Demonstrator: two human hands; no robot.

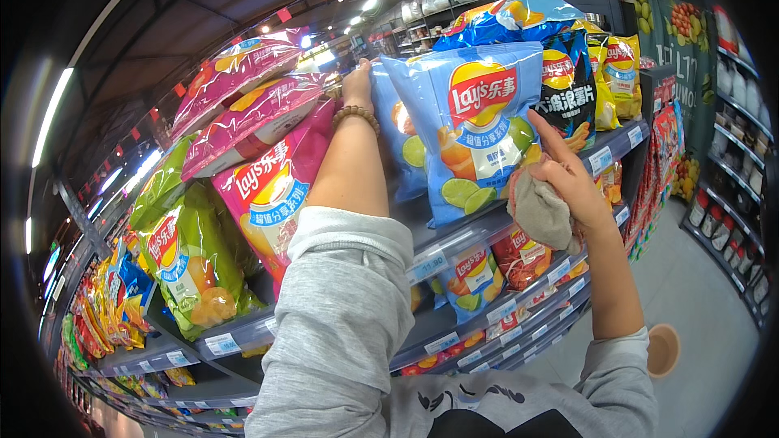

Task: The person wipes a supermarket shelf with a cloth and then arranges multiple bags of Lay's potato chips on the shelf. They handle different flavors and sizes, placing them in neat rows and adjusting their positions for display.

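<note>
My right hand [566, 182] grips a crumpled grey cloth [541, 210] with a reddish edge. Its extended index finger touches the right side of a light-blue Lay's potato chip bag [481, 146] with lime pictures, standing on the top shelf. Behind that bag, to the left, is another light-blue chip bag [398, 128]. My left hand [358, 82], with a beaded bracelet [358, 114] at the wrist, reaches deep over the shelf between the light-blue bags and the magenta Lay's bags [268, 185]. Its fingers are mostly hidden, so their grip cannot be made out.
Green chip bags [185, 261] stand farther left. Black [566, 91] and yellow [622, 73] bags are on the right. The shelf edge carries price tags [429, 264], with more snack bags on lower shelves. A tan bucket [663, 350] sits on the floor.
</note>
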